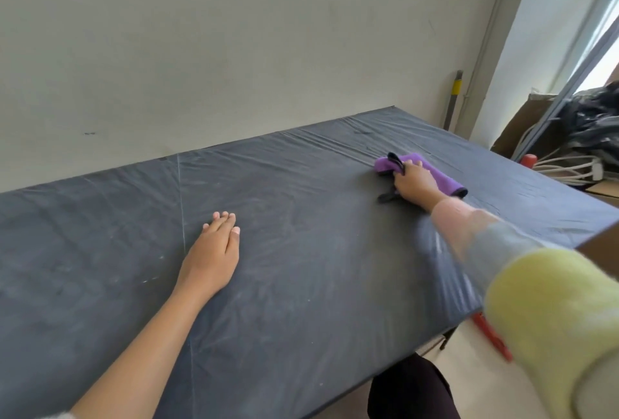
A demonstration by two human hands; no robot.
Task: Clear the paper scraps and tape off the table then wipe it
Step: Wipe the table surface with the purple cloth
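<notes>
Toward the right of the frame, the right hand (413, 182) grips a purple cloth (420, 170) against the dark-covered table (301, 251). Left of centre, the left hand (214, 251) lies flat on the cover, fingers straight and together.

Bare storage-like workroom, plain scuffed wall (234, 33), dark sheet-covered table (301, 267), cardboard boxes (522, 127) and white cables (566, 169) heaped aside
</notes>
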